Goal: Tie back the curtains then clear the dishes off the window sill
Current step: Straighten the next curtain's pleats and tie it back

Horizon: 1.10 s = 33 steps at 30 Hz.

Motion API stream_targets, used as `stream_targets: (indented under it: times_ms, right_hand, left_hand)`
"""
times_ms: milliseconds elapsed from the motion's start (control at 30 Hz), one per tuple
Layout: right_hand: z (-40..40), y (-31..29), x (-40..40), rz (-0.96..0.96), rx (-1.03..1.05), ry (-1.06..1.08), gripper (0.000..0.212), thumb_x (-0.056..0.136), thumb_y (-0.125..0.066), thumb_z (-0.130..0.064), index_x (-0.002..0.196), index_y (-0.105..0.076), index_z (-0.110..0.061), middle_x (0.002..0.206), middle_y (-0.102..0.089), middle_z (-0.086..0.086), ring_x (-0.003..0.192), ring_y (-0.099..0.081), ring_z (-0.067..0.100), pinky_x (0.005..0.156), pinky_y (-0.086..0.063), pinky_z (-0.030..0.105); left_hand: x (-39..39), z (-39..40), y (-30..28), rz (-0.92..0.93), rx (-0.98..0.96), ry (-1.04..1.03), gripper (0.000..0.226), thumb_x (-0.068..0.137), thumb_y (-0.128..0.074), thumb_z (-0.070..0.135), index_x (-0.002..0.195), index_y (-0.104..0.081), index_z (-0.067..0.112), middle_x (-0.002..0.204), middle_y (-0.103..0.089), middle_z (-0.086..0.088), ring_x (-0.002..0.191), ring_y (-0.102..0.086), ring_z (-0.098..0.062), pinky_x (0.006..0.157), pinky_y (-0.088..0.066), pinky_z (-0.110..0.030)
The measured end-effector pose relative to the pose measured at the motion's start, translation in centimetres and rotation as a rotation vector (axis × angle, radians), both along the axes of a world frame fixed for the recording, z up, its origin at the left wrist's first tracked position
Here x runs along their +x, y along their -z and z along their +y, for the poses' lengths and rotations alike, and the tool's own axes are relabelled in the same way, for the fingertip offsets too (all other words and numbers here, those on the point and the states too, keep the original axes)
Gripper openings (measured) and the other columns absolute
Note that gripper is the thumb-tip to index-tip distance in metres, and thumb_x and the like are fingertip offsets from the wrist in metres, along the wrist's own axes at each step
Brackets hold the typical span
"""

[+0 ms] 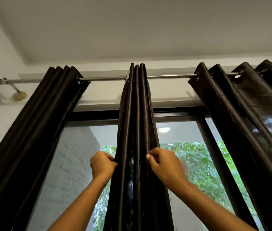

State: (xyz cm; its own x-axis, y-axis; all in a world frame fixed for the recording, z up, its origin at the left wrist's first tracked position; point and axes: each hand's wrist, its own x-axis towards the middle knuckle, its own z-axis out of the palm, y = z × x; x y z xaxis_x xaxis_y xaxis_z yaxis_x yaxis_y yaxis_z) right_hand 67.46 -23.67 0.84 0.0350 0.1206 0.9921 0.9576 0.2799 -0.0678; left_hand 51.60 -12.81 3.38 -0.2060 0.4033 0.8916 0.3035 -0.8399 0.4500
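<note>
hands: left hand (pixel 102 165) and right hand (pixel 162 163) nearest the camera, fingers curled, each pinching an outer fold of the mid curtain (pixel 136 130)
mid curtain: bunched tight, hangs from the rod (pixel 165 76) at window centre, between the left curtain (pixel 40 122) and right curtain (pixel 242 114), well apart from both
step: gathering folds, no tie-back in view
sill, dishes: out of frame
risk 1: slick fabric, folds could slip out of a pinch and fan open
risk 2: a hard downward tug loads the rod bracket (pixel 17 95)
risk 3: right curtain is loosely spread, needs gathering too
</note>
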Motion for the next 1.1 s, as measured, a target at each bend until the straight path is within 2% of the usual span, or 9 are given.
stream_targets:
  times_ms: [133, 233, 367, 533, 600, 733, 800, 900, 1100]
  right_hand:
    - [-0.4, 3.7, -2.9, -0.121, 0.161, 0.020, 0.017, 0.094, -0.051, -0.024, 0.095, -0.066, -0.017, 0.084, -0.068, -0.003, 0.078, -0.063, 0.015, 0.057, -0.039, 0.023]
    - [0.5, 5.7, -4.6, -0.190, 0.192, 0.027, 0.010, 0.090, -0.057, -0.020, 0.090, -0.066, -0.016, 0.085, -0.070, -0.002, 0.079, -0.065, 0.020, 0.059, -0.047, 0.029]
    - [2.5, 9.0, -7.4, -0.272, 0.199, 0.050, 0.012, 0.085, -0.057, -0.019, 0.088, -0.068, -0.015, 0.087, -0.071, 0.000, 0.079, -0.067, 0.023, 0.056, -0.054, 0.035]
    - [5.1, 14.6, -9.7, -0.343, 0.054, 0.114, 0.016, 0.082, -0.051, -0.022, 0.080, -0.065, -0.014, 0.076, -0.067, 0.001, 0.069, -0.065, 0.026, 0.046, -0.050, 0.036]
    - [6.4, 16.8, -10.2, -0.325, -0.077, 0.147, 0.017, 0.084, -0.048, -0.024, 0.077, -0.060, -0.015, 0.074, -0.065, 0.001, 0.068, -0.063, 0.028, 0.046, -0.044, 0.033]
    - [8.2, 19.8, -11.1, -0.224, -0.336, 0.207, 0.016, 0.093, -0.045, -0.033, 0.090, -0.053, -0.020, 0.098, -0.064, -0.001, 0.093, -0.061, 0.028, 0.067, -0.047, 0.037]
    - [8.6, 20.8, -12.0, -0.148, -0.386, 0.224, 0.029, 0.090, -0.050, -0.049, 0.102, -0.056, -0.023, 0.105, -0.064, -0.003, 0.100, -0.061, 0.025, 0.071, -0.045, 0.033]
    - [9.7, 22.6, -13.8, -0.067, -0.414, 0.187, 0.051, 0.078, -0.053, -0.068, 0.106, -0.054, -0.025, 0.109, -0.060, -0.006, 0.100, -0.061, 0.023, 0.070, -0.044, 0.032]
    - [11.7, 24.0, -15.8, -0.051, -0.350, 0.060, 0.029, 0.088, -0.060, -0.035, 0.113, -0.054, -0.022, 0.111, -0.055, -0.005, 0.093, -0.061, 0.022, 0.062, -0.038, 0.027]
  left_hand:
    - [-1.8, 0.3, 5.0, 0.041, -0.023, 0.025, 0.019, 0.064, -0.075, -0.009, 0.059, -0.065, 0.007, 0.061, -0.067, -0.014, 0.061, -0.067, -0.025, 0.066, -0.058, -0.037]
    - [-3.2, 1.0, 9.7, 0.117, -0.056, 0.023, 0.022, 0.061, -0.077, -0.005, 0.059, -0.063, 0.011, 0.054, -0.064, -0.008, 0.054, -0.065, -0.020, 0.061, -0.057, -0.037]
    - [-6.2, 2.8, 16.0, 0.166, -0.118, 0.075, 0.020, 0.061, -0.082, 0.000, 0.063, -0.068, 0.013, 0.053, -0.066, -0.003, 0.053, -0.067, -0.012, 0.060, -0.059, -0.034]
    - [-8.6, 3.8, 21.3, 0.166, -0.238, 0.131, 0.023, 0.059, -0.083, -0.002, 0.061, -0.067, 0.015, 0.055, -0.068, -0.002, 0.052, -0.065, -0.010, 0.060, -0.056, -0.022]
    - [-9.0, 4.5, 21.9, 0.160, -0.242, 0.132, 0.022, 0.059, -0.083, -0.002, 0.065, -0.069, 0.013, 0.059, -0.068, -0.001, 0.054, -0.065, -0.010, 0.063, -0.056, -0.025]
    - [-9.7, 5.3, 21.8, 0.256, -0.179, 0.077, 0.020, 0.063, -0.085, 0.006, 0.080, -0.074, 0.007, 0.072, -0.069, -0.003, 0.065, -0.064, -0.012, 0.073, -0.057, -0.030]
    - [-10.3, 5.6, 21.3, 0.272, -0.184, 0.111, 0.018, 0.063, -0.087, 0.010, 0.073, -0.072, 0.008, 0.069, -0.070, -0.005, 0.065, -0.067, -0.016, 0.069, -0.059, -0.033]
    - [-11.1, 5.9, 21.0, 0.315, -0.237, 0.145, 0.020, 0.063, -0.087, 0.017, 0.065, -0.067, 0.014, 0.059, -0.065, -0.001, 0.059, -0.064, -0.013, 0.061, -0.054, -0.026]
    - [-12.1, 6.7, 21.4, 0.318, -0.305, 0.234, 0.022, 0.067, -0.085, 0.013, 0.065, -0.063, 0.015, 0.057, -0.061, -0.002, 0.055, -0.062, -0.013, 0.059, -0.057, -0.024]
